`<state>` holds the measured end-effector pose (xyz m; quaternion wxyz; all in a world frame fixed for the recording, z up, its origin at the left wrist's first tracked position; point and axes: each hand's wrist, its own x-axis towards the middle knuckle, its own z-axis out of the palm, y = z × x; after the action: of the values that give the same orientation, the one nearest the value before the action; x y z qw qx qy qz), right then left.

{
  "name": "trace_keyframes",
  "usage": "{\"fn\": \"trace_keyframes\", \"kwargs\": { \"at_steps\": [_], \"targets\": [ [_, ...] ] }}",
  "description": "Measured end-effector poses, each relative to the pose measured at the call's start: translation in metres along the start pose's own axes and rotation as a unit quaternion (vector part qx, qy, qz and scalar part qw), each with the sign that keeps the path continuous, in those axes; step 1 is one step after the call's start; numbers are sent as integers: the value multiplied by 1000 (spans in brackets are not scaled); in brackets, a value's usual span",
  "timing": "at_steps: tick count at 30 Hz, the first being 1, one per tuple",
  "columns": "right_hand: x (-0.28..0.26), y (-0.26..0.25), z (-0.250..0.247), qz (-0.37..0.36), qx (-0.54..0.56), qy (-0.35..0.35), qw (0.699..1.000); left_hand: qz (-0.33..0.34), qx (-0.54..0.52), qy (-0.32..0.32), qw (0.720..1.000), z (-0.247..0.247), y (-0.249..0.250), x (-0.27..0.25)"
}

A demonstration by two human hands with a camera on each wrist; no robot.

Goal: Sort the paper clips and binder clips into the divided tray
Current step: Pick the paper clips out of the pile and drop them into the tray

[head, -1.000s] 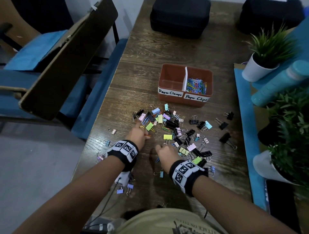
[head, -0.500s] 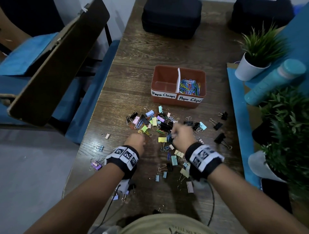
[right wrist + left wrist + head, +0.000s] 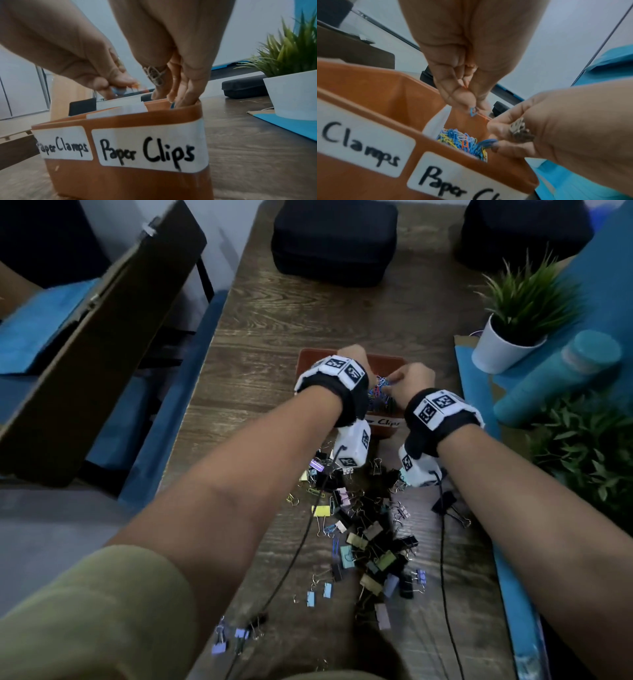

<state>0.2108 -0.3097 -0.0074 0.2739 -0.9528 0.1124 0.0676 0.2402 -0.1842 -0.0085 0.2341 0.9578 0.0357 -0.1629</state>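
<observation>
An orange divided tray (image 3: pixel 394 360) stands mid-table, labelled "Paper Clamps" on the left (image 3: pixel 63 147) and "Paper Clips" on the right (image 3: pixel 147 148). Coloured paper clips (image 3: pixel 462 140) fill the right compartment beside the white divider (image 3: pixel 436 121). My left hand (image 3: pixel 471 106) hovers over that compartment and pinches a blue paper clip (image 3: pixel 473 112). My right hand (image 3: pixel 494 140) dips its fingertips (image 3: pixel 187 94) into the same compartment and pinches blue paper clips (image 3: pixel 488 142). Something silvery (image 3: pixel 154 75) shows at its palm. Binder clips (image 3: pixel 363 529) lie scattered nearer me.
Two black cases (image 3: pixel 334 241) (image 3: pixel 524 231) sit at the far end. On the right are a potted plant (image 3: pixel 507 337), a teal bottle (image 3: pixel 561 378) and a blue mat (image 3: pixel 479 392). A chair (image 3: pixel 96 337) stands off the left edge. Wrist cables (image 3: pixel 301 542) trail over the clips.
Both hands have left the clip pile and moved forward over the tray's paper clip compartment. The right hand came from the middle of the pile.
</observation>
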Motion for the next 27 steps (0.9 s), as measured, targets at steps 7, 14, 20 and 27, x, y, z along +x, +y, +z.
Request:
{"fn": "trace_keyframes", "kwargs": {
  "at_steps": [7, 14, 20, 27],
  "targets": [
    [-44, 15, 8, -93, 59, 62, 992, 117, -108, 71, 985, -2, -2, -81],
    [-146, 33, 50, -188, -9, -197, 962, -26, 75, 107, 991, 20, -125, -159],
    [-192, 52, 83, -210, -164, -218, 939, -112, 183, -67, 974, 33, -187, -184],
    [-194, 59, 73, -212, -217, -183, 935, 68, 161, -36, 984, 69, -142, -224]
  ]
}}
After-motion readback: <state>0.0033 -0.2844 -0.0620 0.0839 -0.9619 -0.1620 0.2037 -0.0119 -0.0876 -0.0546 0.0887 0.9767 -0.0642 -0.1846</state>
